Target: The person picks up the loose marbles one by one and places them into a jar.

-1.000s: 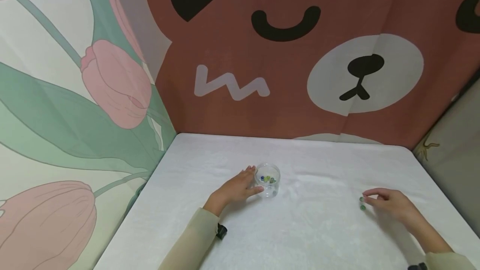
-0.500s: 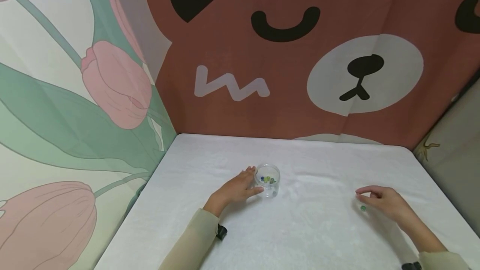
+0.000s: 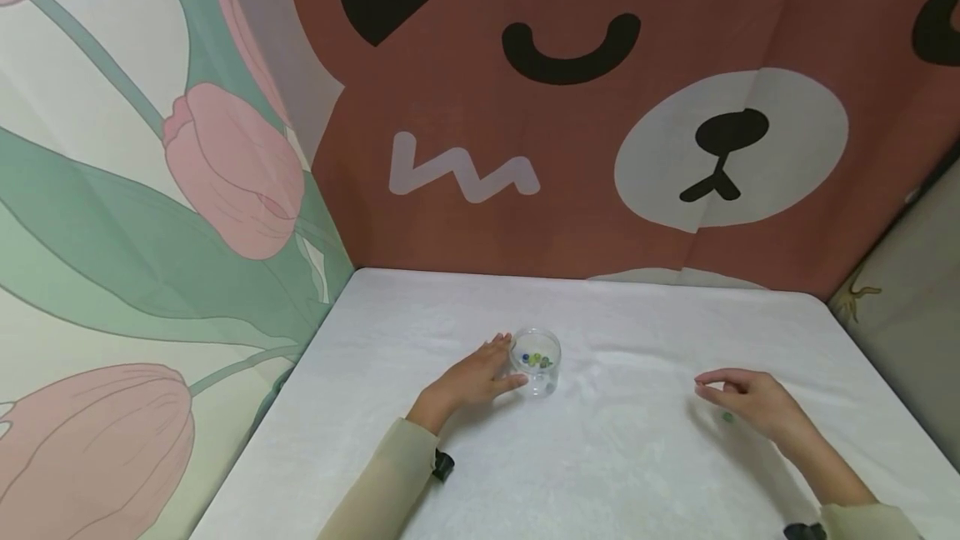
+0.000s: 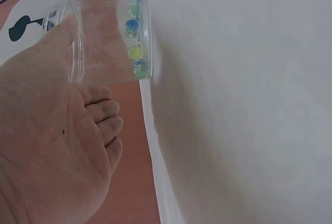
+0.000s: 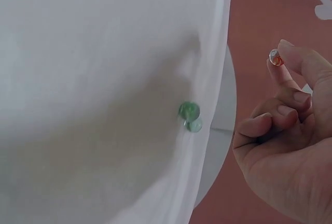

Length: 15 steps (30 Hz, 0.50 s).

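Observation:
A clear round jar [image 3: 550, 382] stands upright on the white table, with several blue, green and yellow marbles [image 4: 134, 52] at its bottom. My left hand [image 3: 474, 375] holds the jar from its left side, thumb at the front and fingers behind. Between thumb and index finger, my right hand [image 5: 290, 136] pinches a small clear marble [image 5: 276, 57], which shows orange tints. That hand is raised above the table, well right of the jar. Beneath it lies a green marble [image 5: 189, 111]. A paler green round shape touches it; I cannot tell whether that is another marble.
White cloth [image 3: 622, 457] covers the table, with slight creases. A brown hanging with a bear print [image 3: 570, 223] rises along the far edge. To the left hangs a tulip-print cloth [image 3: 232, 169], and a grey-beige panel [image 3: 915, 298] borders the right side.
My right hand has picked up one of two marbles on the cloth and moved left and slightly up with it. The left hand and the jar have stayed in place.

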Each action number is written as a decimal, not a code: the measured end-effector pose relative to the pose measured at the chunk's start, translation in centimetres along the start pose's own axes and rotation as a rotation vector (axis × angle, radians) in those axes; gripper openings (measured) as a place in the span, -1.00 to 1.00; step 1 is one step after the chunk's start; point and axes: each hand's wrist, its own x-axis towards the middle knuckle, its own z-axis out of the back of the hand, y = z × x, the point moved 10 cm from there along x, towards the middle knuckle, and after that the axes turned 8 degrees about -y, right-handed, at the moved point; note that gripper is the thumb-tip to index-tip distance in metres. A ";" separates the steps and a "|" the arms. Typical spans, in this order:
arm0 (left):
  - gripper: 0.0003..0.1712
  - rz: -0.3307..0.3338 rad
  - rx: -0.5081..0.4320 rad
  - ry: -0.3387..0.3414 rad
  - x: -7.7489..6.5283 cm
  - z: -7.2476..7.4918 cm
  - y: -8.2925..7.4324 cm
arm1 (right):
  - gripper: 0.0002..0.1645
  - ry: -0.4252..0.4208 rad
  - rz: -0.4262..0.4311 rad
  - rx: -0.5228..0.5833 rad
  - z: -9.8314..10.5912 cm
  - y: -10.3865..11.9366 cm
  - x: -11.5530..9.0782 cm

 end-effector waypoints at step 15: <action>0.08 -0.005 0.005 -0.004 0.0 -0.1 0.0 | -0.36 0.016 -0.013 0.029 -1.4 1.8 0.2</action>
